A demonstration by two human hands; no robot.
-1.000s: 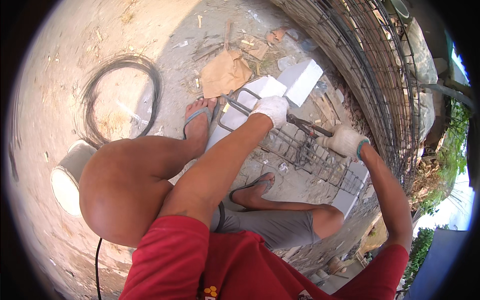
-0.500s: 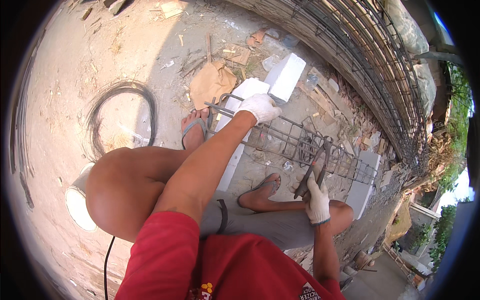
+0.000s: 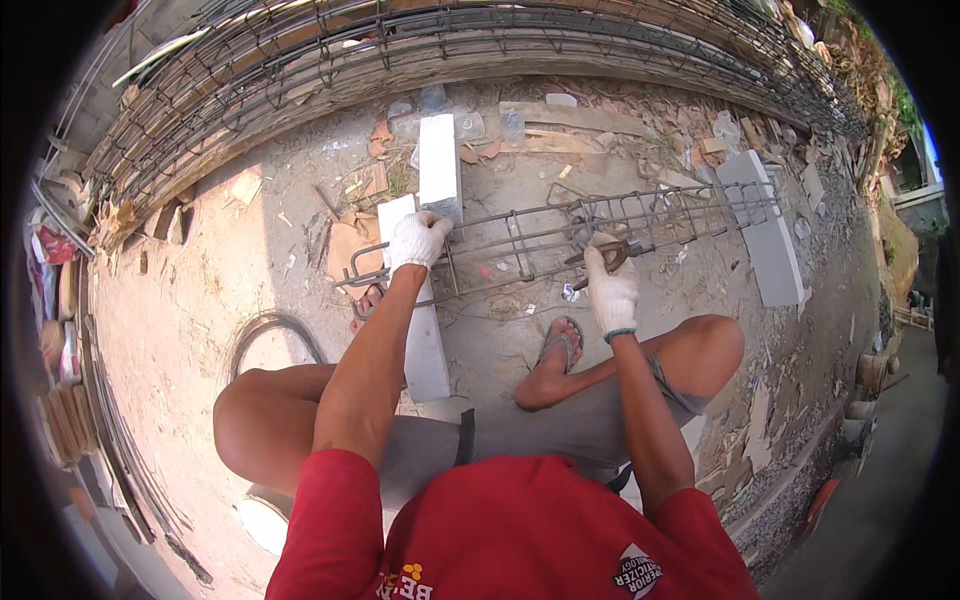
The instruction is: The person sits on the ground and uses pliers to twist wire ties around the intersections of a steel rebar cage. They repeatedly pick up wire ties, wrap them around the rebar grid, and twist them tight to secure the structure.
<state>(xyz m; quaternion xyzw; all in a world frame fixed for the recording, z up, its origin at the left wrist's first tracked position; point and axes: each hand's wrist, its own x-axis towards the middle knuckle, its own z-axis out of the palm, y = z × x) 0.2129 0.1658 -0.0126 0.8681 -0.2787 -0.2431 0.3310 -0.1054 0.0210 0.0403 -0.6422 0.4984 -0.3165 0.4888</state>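
Observation:
A long, narrow rebar cage (image 3: 518, 230) of thin bars and square ties lies across in front of me, low over the ground. My left hand (image 3: 418, 241), in a white knit glove, closes on its upper bar near the left end; the fingertips are partly hidden. My right hand (image 3: 611, 288), gloved too, is wrapped around dark metal pincers (image 3: 617, 256) held against the cage's middle. Where their jaws meet the bars is hard to make out. Under the cage's left part is a white block (image 3: 428, 345); a grey block (image 3: 768, 250) supports its right end.
Another white block (image 3: 438, 160) lies beyond my left hand. Stacked rebar cages (image 3: 400, 50) run along the far side. Scrap wood (image 3: 575, 117), brown paper (image 3: 350, 245) and litter cover the ground. A wire coil (image 3: 265, 325) and a white bucket (image 3: 265, 520) sit by my left knee.
My view has swung round, so the cage now lies nearly level across it. My right hand has brought the pincers from near my knee up to the cage. My left hand stays at its left end.

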